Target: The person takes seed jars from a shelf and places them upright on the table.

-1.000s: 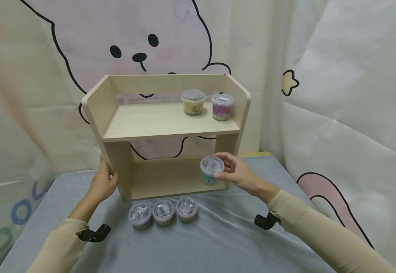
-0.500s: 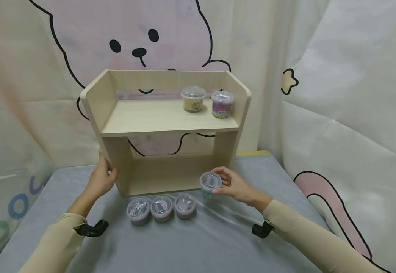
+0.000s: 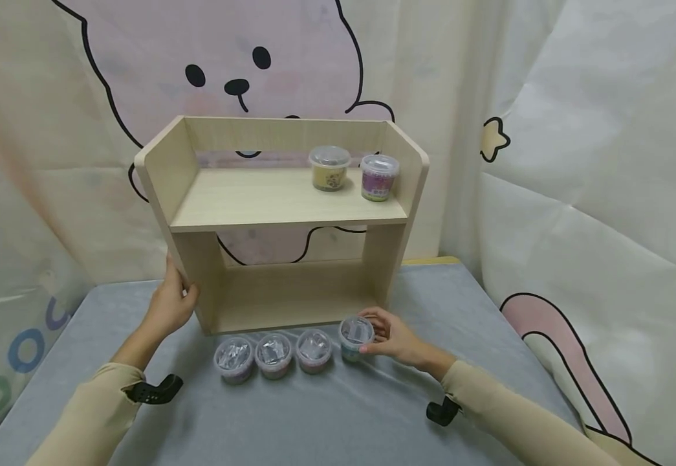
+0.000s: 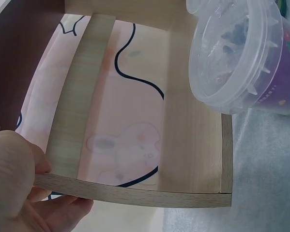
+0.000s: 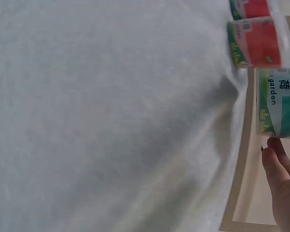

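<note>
My right hand (image 3: 398, 340) holds a small clear-lidded tub (image 3: 356, 333) between thumb and fingers, at the right end of a row of tubs. Its teal label (image 5: 285, 104) shows in the right wrist view; whether its base touches the cloth I cannot tell. My left hand (image 3: 170, 304) grips the left side panel of a pale wooden two-tier shelf (image 3: 285, 223). In the left wrist view the thumb (image 4: 19, 154) lies on the inner side of that panel, fingers on the outer. Three lidded tubs stand in front of the shelf: left (image 3: 234, 360), middle (image 3: 274, 356) and right (image 3: 314, 351).
On the upper tier stand a yellow tub (image 3: 328, 168) and a purple tub (image 3: 379, 177), both towards the right. A grey-blue cloth (image 3: 291, 421) covers the table. Printed curtains (image 3: 594, 162) hang behind and at the sides.
The right hand has brought the teal tub out from the lower tier, down and towards the front, beside the row. The left hand keeps its grip on the shelf.
</note>
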`<action>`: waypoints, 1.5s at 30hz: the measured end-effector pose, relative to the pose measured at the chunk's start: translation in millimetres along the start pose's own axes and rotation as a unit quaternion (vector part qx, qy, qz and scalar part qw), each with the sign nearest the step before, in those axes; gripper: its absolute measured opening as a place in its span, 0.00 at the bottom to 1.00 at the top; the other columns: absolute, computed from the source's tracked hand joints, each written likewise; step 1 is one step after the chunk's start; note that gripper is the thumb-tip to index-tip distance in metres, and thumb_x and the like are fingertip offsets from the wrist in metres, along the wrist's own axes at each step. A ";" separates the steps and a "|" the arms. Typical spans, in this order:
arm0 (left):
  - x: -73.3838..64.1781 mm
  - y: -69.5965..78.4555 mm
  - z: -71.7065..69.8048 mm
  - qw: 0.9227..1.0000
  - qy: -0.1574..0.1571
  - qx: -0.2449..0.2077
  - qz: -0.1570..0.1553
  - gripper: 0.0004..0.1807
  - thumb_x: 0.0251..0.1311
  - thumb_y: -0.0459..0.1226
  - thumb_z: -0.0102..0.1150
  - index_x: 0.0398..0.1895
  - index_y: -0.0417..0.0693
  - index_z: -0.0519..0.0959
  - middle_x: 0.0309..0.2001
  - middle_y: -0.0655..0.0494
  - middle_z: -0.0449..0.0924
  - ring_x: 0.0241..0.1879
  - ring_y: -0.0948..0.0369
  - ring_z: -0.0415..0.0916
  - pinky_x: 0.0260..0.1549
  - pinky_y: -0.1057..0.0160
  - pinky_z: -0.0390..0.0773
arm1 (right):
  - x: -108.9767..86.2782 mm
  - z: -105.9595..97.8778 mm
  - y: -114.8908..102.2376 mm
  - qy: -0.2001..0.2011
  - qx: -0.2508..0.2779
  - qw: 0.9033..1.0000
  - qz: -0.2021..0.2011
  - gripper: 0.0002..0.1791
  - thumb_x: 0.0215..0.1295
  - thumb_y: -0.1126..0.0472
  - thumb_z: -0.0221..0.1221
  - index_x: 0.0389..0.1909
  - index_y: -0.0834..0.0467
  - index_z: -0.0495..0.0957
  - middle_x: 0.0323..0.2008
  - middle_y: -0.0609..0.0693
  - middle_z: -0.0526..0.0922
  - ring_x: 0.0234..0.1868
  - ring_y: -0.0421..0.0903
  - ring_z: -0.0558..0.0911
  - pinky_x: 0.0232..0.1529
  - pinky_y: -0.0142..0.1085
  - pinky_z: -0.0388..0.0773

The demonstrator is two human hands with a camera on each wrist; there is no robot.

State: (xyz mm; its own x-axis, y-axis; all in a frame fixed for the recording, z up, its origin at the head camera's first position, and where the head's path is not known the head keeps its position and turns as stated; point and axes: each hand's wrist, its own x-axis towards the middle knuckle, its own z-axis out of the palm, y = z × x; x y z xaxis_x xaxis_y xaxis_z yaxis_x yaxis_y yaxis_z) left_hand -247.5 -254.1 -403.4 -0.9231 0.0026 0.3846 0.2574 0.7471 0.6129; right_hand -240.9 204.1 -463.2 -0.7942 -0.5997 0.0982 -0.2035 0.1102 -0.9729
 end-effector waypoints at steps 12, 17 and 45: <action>-0.2 0.2 1.3 1.000 0.000 -0.005 0.006 0.45 0.68 0.31 0.48 0.80 0.47 0.32 0.51 0.20 0.76 0.45 0.30 0.78 0.39 0.34 0.75 | 0.8 6.7 11.0 0.009 -0.033 0.999 0.010 0.39 0.58 0.66 0.71 0.67 0.69 0.63 0.63 0.71 0.74 0.57 0.33 0.79 0.59 0.29 0.77; -1.3 0.1 0.4 1.000 -0.004 -0.001 -0.001 0.46 0.68 0.31 0.48 0.80 0.47 0.32 0.52 0.19 0.75 0.46 0.30 0.78 0.39 0.35 0.75 | 2.7 9.5 15.6 0.003 -0.034 0.999 0.013 0.39 0.58 0.67 0.71 0.67 0.70 0.63 0.62 0.71 0.74 0.58 0.35 0.79 0.59 0.29 0.77; -0.7 -2.7 1.3 1.000 0.009 -0.006 0.015 0.41 0.66 0.29 0.48 0.77 0.42 0.40 0.52 0.20 0.76 0.48 0.28 0.79 0.39 0.35 0.77 | -4.3 -5.7 -15.2 -0.017 -0.098 0.995 0.014 0.31 0.71 0.61 0.60 0.67 0.74 0.63 0.64 0.75 0.70 0.67 0.72 0.72 0.68 0.57 0.69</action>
State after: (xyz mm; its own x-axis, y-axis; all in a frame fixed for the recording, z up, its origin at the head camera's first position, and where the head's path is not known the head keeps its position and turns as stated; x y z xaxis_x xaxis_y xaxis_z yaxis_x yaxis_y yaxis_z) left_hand -247.9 -255.3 -406.2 -0.9092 0.0127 0.4162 0.2892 0.7384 0.6092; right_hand -237.6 209.5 -447.6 -0.7820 -0.6202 0.0617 -0.2918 0.2769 -0.9155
